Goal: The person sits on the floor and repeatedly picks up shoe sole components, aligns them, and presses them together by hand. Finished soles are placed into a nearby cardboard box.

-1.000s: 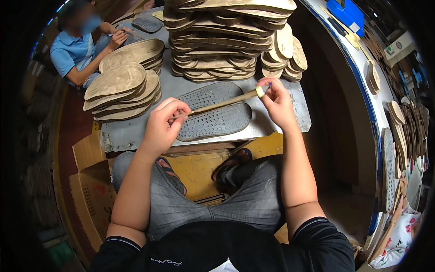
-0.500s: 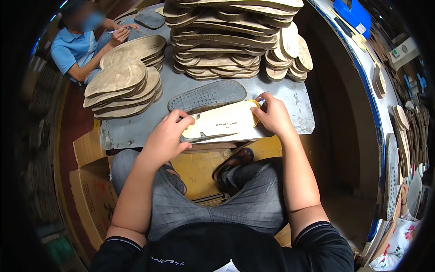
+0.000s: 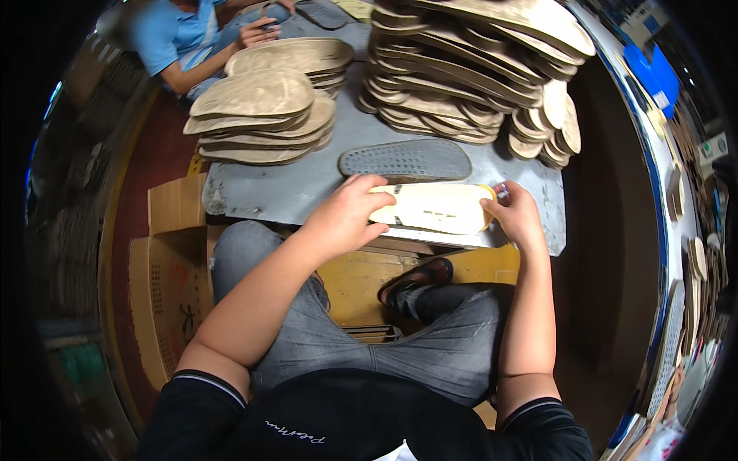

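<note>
A pale yellow, sole-shaped template (image 3: 434,207) with a few printed marks lies near the table's front edge. My left hand (image 3: 352,217) grips its left end, thumb on the near side and fingers on the far side. At the other end, my right hand (image 3: 516,217) pinches the template's yellow-rimmed edge. A slim, bluish pen-like thing shows between the right fingers, mostly hidden. Just beyond the template rests a grey shoe sole (image 3: 405,160) with rows of small dimples. What lies under the template is hidden.
On the grey table (image 3: 254,188), a tall stack of tan soles (image 3: 453,69) stands at the back, with lower stacks (image 3: 257,107) to its left. A co-worker in a blue shirt (image 3: 181,38) sits far left. A cardboard box (image 3: 173,284) stands below; a shelf edge (image 3: 653,177) runs along the right.
The whole view has shifted, so the table and stacks appear further right. Both hands still hold the template, which now hides the grey edge that showed beneath its left end.
</note>
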Available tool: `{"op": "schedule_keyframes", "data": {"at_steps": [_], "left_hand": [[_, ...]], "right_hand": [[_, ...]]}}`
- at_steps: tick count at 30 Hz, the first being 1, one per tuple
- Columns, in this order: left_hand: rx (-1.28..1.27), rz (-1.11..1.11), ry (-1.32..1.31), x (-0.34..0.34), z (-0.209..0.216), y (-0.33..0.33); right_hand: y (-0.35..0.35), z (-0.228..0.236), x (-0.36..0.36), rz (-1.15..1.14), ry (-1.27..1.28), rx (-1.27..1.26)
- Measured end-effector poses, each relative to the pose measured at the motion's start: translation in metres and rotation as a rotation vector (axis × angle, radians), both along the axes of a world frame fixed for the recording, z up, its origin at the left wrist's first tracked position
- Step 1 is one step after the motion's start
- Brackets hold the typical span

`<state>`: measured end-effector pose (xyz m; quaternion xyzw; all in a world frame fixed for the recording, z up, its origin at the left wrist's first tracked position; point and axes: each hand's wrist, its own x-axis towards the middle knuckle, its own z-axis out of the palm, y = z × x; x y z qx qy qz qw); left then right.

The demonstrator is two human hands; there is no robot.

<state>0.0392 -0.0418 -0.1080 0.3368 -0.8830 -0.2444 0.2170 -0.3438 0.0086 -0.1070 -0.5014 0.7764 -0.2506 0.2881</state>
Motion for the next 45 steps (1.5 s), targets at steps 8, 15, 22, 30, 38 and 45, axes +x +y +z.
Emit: {"op": "schedule_keyframes", "data": {"at_steps": [8, 15, 22, 30, 38, 45], "left_hand": [[0.046, 0.031, 0.01, 0.002, -0.005, 0.001], [0.055, 0.016, 0.048, 0.007, -0.008, 0.003], [0.026, 0.016, 0.027, 0.002, -0.008, 0.004], [0.048, 0.009, 0.056, 0.003, -0.009, 0.0], [0.085, 0.025, 0.044, 0.002, -0.007, -0.001], [0.09, 0.065, -0.048, -0.001, 0.008, 0.0]], "right_hand": [[-0.003, -0.004, 0.011, 0.016, 0.043, -0.037], [-0.002, 0.0, 0.025, -0.003, 0.189, -0.022], [0.003, 0.005, 0.017, -0.054, 0.232, -0.033], [-0.008, 0.042, 0.055, 0.025, -0.625, -0.483], [-0.03, 0.018, 0.107, 0.246, -0.707, -0.024], [-0.018, 0.009, 0.112, 0.222, -0.557, -0.101]]}}
